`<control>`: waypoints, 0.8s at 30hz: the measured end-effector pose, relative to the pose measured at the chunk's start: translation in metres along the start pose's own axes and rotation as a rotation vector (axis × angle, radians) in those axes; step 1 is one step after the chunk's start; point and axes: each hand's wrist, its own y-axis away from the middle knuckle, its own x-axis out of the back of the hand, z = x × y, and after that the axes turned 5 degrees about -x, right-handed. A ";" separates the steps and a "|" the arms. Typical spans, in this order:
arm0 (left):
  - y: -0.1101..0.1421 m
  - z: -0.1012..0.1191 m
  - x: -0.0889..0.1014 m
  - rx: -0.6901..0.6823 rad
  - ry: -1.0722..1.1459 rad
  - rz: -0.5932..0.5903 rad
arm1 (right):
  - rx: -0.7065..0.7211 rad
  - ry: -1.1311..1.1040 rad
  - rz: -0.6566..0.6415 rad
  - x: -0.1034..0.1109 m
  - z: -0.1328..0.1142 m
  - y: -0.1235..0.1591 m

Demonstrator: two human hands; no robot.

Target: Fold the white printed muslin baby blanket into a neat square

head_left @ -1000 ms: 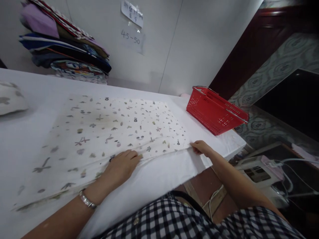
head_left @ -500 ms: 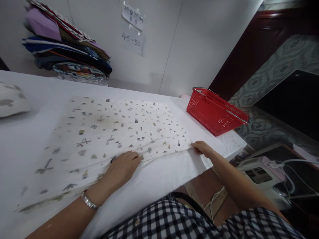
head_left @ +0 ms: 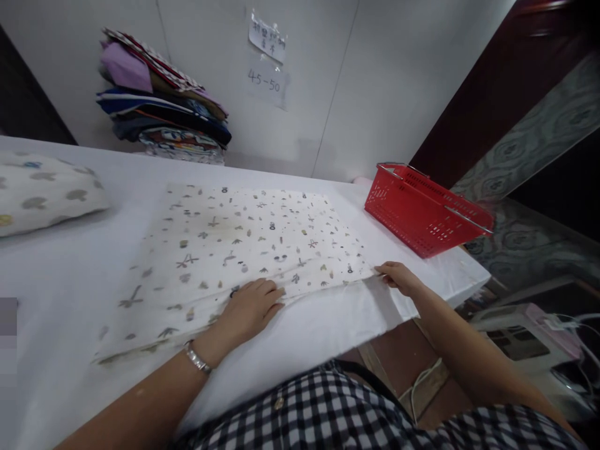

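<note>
A cream patterned cloth (head_left: 244, 244) lies spread flat on the white-covered table (head_left: 70, 275). My left hand (head_left: 248, 307) rests on the cloth's near edge with its fingers curled down against the hem; a metal bracelet sits on that wrist. My right hand (head_left: 398, 277) is at the cloth's near right corner, its fingers pinched on the corner.
A red plastic basket (head_left: 424, 209) sits at the table's right end. A stack of folded fabrics (head_left: 164, 115) stands against the wall at the back. A patterned pillow (head_left: 42, 194) lies at the left. Below the table's right edge stand white machines and cables (head_left: 529, 331).
Both hands stay at the cloth's near edge and corner. The view has swung to the left, so everything sits further right in the picture and more of the pillow shows.
</note>
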 end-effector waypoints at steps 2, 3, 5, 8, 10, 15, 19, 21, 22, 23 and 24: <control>0.001 0.000 0.000 -0.017 0.005 0.010 | 0.018 -0.032 0.004 0.000 -0.003 0.000; 0.001 -0.001 0.000 -0.014 0.003 0.011 | 0.024 -0.045 0.008 -0.001 -0.005 0.000; 0.002 0.000 0.000 0.000 -0.006 0.009 | 0.034 -0.061 0.016 -0.001 -0.012 0.000; 0.001 0.000 -0.001 0.008 -0.016 0.016 | 0.070 -0.083 0.026 0.001 -0.026 -0.001; 0.001 0.000 -0.001 0.000 -0.015 0.026 | 0.103 -0.102 0.034 0.002 -0.033 -0.002; 0.001 -0.002 -0.004 -0.001 -0.027 0.033 | 0.009 -0.042 0.012 0.003 -0.027 -0.001; 0.001 -0.002 -0.005 -0.009 -0.055 0.013 | -0.058 -0.012 0.002 0.002 -0.015 -0.002; 0.001 -0.002 -0.005 -0.007 -0.066 0.011 | -0.083 -0.005 -0.019 0.002 -0.016 -0.004; 0.001 -0.002 -0.005 -0.004 -0.068 0.013 | -0.092 -0.003 -0.034 0.003 -0.018 -0.005; 0.001 -0.002 -0.005 -0.001 -0.066 0.017 | -0.098 -0.006 -0.052 0.004 -0.021 -0.005; 0.000 -0.001 -0.005 0.003 -0.062 0.023 | -0.097 -0.013 -0.073 0.005 -0.025 -0.006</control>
